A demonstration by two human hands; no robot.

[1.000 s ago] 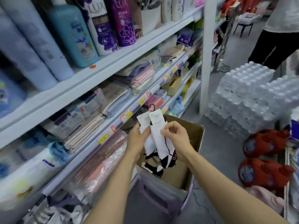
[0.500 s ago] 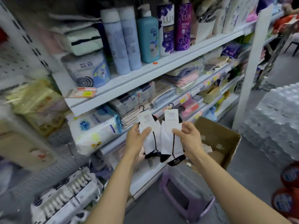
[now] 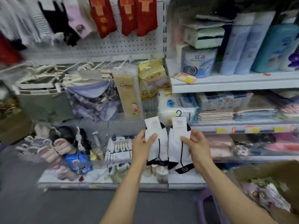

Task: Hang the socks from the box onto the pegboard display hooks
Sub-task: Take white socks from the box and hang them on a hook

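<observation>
Two hands raised at centre frame, each holding one pair of white ankle socks with black trim. Left hand (image 3: pixel 143 147) grips the left sock pair (image 3: pixel 157 146), thumb pressed on its white paper header card. Right hand (image 3: pixel 196 146) grips the right sock pair (image 3: pixel 177 149), thumb on the lower edge of its card; a small dark hanger hook (image 3: pixel 178 113) stands up from the top of that card. The two pairs hang side by side, edges touching or nearly so, toes down.

Beyond them, far and to the left, the white pegboard (image 3: pixel 113 44) carries red socks (image 3: pixel 124 15) along its top row and packaged goods lower down. Shelving (image 3: pixel 234 81) with bottles and folded towels runs along the right. The cardboard box (image 3: pixel 275 173) sits near right, low in the frame, its edge blurred.
</observation>
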